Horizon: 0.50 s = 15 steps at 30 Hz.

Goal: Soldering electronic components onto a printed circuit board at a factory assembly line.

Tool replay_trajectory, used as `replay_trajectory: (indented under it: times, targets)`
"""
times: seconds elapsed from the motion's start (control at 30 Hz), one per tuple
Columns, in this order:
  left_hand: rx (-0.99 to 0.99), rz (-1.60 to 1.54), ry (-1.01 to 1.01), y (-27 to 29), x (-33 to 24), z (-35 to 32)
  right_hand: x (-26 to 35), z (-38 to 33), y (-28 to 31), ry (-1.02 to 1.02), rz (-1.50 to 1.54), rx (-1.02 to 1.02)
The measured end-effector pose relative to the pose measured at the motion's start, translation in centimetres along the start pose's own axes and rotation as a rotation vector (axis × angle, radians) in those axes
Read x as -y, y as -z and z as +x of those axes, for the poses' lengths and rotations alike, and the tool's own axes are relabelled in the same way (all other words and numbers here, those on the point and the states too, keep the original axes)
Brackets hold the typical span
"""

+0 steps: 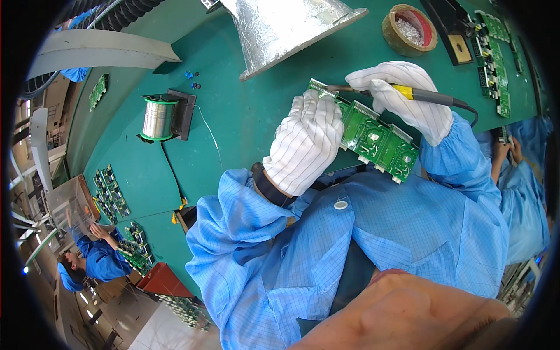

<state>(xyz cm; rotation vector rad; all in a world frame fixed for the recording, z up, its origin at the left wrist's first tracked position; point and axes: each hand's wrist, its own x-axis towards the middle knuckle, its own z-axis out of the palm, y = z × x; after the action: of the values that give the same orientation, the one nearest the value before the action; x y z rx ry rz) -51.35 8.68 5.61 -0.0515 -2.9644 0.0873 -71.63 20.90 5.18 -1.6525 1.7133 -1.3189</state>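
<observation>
A green circuit board panel, made of several joined boards, is held at a slant just above the bench edge in front of my chest. My left hand, in a white striped glove, lies over its left part with the fingers closed on it. Gripped in my gloved right hand is a soldering iron with a yellow and black handle. Its thin tip points left, at the board's far edge near my left fingertips. Whether the tip touches the board is too small to tell. My left palm hides part of the board.
Left of my hands stands a solder wire spool on a dark holder, a loose strand trailing from it. A foil-covered hood, a round tub and an iron stand are at the back. Co-workers sit on both sides.
</observation>
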Motion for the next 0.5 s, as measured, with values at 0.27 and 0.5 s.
replay_trajectory:
  times: [0.27,0.5]
  targets:
    - [0.020,0.007,0.008,0.0,-0.1,0.0,-1.1,0.9,-0.8,0.040,-0.033,0.000]
    - [0.015,-0.005,0.006,0.0,0.1,-0.1,-0.8,0.8,-0.4,0.066,-0.053,0.014]
